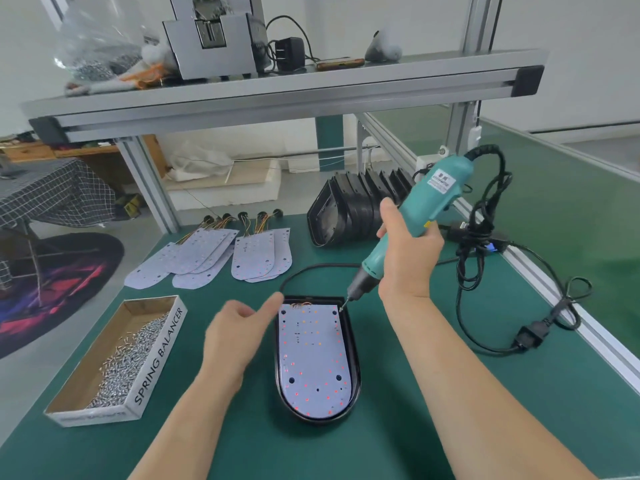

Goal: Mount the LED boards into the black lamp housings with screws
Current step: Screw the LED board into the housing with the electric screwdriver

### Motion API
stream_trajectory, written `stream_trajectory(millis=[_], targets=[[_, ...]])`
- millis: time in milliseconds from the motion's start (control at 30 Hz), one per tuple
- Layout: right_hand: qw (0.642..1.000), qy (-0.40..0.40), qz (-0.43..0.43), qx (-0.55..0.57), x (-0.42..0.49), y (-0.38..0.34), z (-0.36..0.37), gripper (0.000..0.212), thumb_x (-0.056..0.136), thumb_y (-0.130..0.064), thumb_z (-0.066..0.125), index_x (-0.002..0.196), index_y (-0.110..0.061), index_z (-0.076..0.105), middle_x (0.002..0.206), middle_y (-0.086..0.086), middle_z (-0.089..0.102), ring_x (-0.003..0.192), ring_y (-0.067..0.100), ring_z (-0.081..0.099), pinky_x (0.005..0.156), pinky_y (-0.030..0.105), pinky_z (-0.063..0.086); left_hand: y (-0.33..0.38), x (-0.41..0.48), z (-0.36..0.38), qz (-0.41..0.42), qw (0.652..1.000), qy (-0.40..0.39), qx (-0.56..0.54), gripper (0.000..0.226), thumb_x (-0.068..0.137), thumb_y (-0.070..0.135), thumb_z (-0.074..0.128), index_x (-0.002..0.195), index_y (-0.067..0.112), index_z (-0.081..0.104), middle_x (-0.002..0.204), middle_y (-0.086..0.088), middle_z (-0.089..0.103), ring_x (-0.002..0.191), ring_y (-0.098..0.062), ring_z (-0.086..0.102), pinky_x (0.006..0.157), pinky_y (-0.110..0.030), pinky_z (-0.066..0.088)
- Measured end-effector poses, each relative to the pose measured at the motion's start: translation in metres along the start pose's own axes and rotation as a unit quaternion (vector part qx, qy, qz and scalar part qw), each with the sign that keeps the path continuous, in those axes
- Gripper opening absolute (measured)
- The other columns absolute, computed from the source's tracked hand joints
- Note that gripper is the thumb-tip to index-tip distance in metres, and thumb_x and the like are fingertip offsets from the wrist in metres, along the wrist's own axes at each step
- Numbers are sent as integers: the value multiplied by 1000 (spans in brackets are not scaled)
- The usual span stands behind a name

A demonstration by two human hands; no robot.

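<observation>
1. The electric screwdriver point(415, 216) is being gripped by the right hand point(410, 252), tilted so its bit point(343, 304) is being aimed at the LED board's point(310, 362) far right corner
2. Nothing is being held by the left hand point(233, 336); its forefinger point(273, 301) is being stretched to the lamp housing's point(355, 372) far left corner, probably for steadying
3. The board is being cradled inside that housing on the surface point(415, 420)
4. Spare boards point(207, 258) and boxed screws point(131, 355) are being kept within reach
</observation>
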State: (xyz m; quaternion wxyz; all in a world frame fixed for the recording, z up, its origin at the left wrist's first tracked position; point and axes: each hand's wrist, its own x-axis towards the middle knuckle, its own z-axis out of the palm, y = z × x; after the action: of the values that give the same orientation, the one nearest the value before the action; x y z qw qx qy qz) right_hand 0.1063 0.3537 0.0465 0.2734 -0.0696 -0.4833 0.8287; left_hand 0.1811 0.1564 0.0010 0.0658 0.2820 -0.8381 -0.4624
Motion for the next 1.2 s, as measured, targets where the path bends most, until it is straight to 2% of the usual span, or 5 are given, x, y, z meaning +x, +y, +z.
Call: stream_trajectory(millis=[133,200,333,800,1200], targets=[[995,-46,-42,-75,-11,18,1,22,75,-28,77,71,-21,57,63,-5,58,61,17,54,61,32,50,-10,-4,18,-61,982,-176,35,73,62,67,74,99,5,71,100,-2,71,92,-21,66,82,-34,50],[992,-61,-62,-88,-15,24,1,22,76,-27,76,69,-23,56,61,-10,56,58,13,52,58,29,49,-9,-5,22,-79,979,-187,-3,62,58,52,78,96,4,74,99,-8,76,95,-26,72,95,-40,54],[987,-69,-94,-108,-18,30,3,26,77,-26,76,67,-25,53,57,-15,53,55,8,48,56,23,45,-9,0,28,-105,977,-180,-35,40,70,33,85,95,3,75,99,-11,76,96,-29,71,101,-42,52],[987,-63,-89,-121,-14,41,2,26,78,-26,76,70,-19,52,59,-9,52,56,11,48,56,28,47,-18,11,36,-120,981,-145,-54,28,76,33,84,82,11,67,89,-2,68,77,-13,60,60,-25,38],[984,-79,-95,-124,-19,43,5,31,78,-24,76,73,-5,52,60,-4,53,57,12,48,57,33,48,-19,12,38,-114,982,-141,-47,31,75,35,85,84,9,69,92,-5,70,81,-18,64,66,-28,43]])
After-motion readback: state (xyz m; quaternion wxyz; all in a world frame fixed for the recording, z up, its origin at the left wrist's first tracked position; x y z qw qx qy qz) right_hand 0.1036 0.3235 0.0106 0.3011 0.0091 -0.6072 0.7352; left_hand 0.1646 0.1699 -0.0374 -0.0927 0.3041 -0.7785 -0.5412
